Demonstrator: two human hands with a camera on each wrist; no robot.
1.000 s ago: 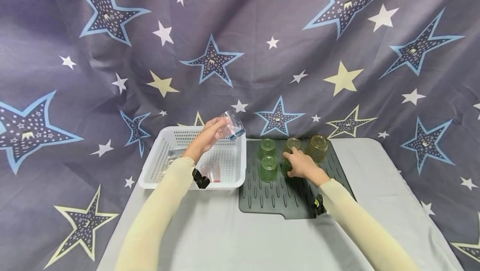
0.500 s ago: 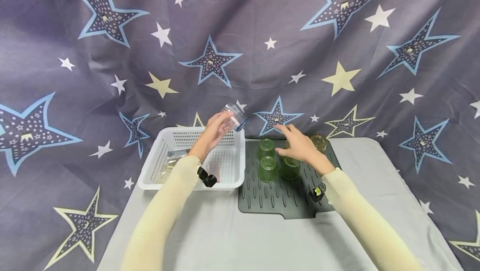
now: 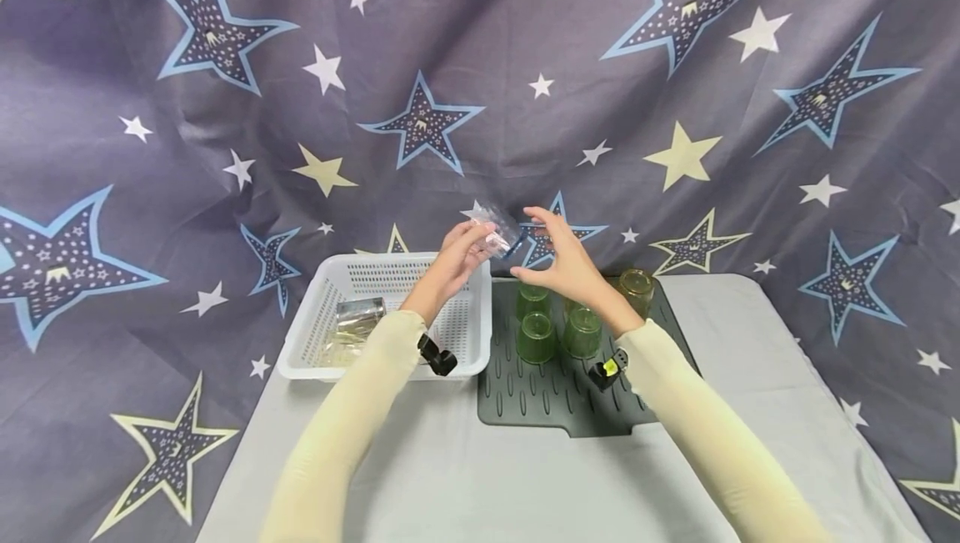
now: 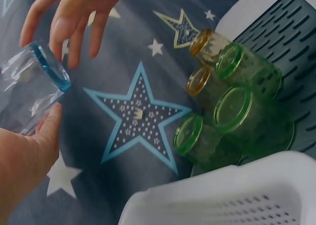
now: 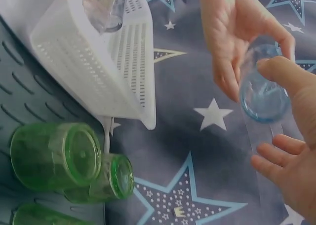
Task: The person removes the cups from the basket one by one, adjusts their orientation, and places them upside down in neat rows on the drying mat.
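Above the right end of the basket, my left hand (image 3: 453,262) grips a clear glass (image 3: 498,228) with a blue-tinted end. The glass is tilted, its blue end (image 4: 52,67) pointing toward my right hand (image 3: 567,263). That hand is raised over the mat with thumb and fingers spread around a gap, nothing held in it. In the right wrist view its thumb or a finger overlaps the glass; contact cannot be made out. Below it stand several green glasses (image 3: 536,339) and an amber glass (image 3: 637,289); the hand hides part of the group.
A white perforated basket (image 3: 484,334) stands left of the dark ridged drying mat (image 3: 525,409). Inside it lie clear and yellowish glasses (image 3: 360,315), partly behind the left arm. A grey cloth covers the table (image 3: 480,485). A star-patterned curtain (image 3: 480,51) hangs close behind.
My right hand has let go of a glass on the mat, risen and moved left toward the held glass. My left hand has carried its glass to the right.
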